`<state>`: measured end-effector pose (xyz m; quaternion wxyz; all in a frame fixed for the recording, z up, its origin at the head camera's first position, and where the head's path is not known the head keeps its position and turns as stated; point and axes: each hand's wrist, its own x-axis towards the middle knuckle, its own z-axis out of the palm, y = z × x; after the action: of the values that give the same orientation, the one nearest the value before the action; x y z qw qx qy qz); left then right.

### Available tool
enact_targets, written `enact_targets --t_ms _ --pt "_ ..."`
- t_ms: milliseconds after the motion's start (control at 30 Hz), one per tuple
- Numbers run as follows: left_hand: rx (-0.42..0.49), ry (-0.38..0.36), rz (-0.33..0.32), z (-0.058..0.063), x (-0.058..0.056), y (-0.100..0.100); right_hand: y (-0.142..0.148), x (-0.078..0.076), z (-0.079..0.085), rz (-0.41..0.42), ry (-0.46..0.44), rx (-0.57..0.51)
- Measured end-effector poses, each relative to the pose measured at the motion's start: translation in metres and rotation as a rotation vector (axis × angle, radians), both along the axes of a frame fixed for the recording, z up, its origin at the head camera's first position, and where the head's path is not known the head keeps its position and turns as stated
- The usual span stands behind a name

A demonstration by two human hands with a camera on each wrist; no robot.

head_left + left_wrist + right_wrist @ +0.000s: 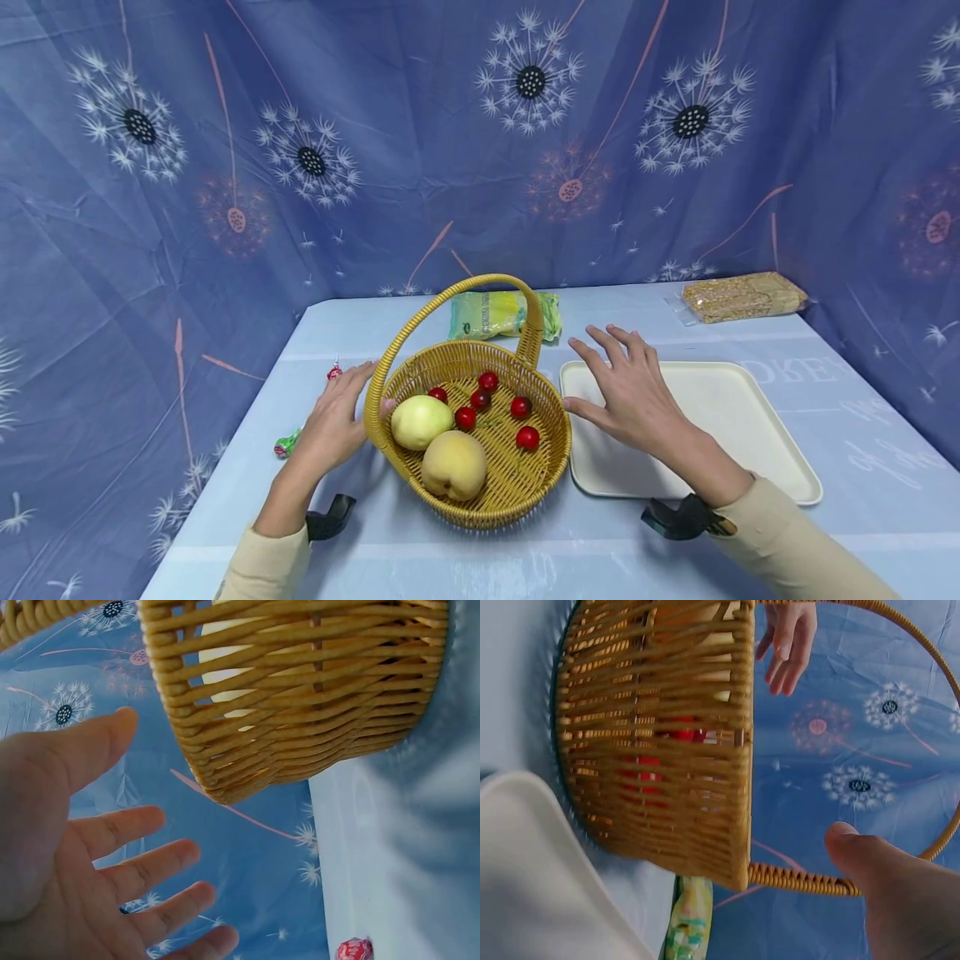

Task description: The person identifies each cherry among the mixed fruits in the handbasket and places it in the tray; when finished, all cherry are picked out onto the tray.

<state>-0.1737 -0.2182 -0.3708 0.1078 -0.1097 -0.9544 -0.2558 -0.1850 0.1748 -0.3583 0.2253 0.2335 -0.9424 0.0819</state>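
A woven basket (472, 517) with a tall arched handle stands between the hands. Inside lie a yellow peach (454, 465), a pale yellow-green fruit (422, 422) and several red cherries (528, 437). At the basket's left side is my left hand (333, 421); the left wrist view shows its fingers (154, 866) spread, apart from the weave and holding nothing. My right hand (630, 392) hovers to the right of the basket, over the edge of a white tray (720, 417). Its fingers are spread and hold nothing, with the thumb (855, 851) near the handle's base in the right wrist view.
Behind the basket lies a green and yellow packet (487, 315). A clear bag of brown grains (742, 297) is at the back right. A red wrapped candy (334, 371) and a green one (286, 444) lie on the left. A blue patterned cloth (420, 150) hangs behind the table.
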Motion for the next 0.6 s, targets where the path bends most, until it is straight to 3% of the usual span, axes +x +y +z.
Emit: enact_targets --t_ms 333,467,600 --pt "0.099 -0.058 -0.018 -0.006 0.001 0.000 -0.016 0.003 0.000 0.099 -0.028 -0.030" --pt "0.172 -0.054 -0.046 -0.008 0.000 0.000 -0.021 0.004 0.000 0.145 -0.040 -0.040" --pt "0.264 -0.098 -0.067 -0.010 0.000 0.000 -0.026 0.003 -0.002 0.200 -0.041 -0.051"
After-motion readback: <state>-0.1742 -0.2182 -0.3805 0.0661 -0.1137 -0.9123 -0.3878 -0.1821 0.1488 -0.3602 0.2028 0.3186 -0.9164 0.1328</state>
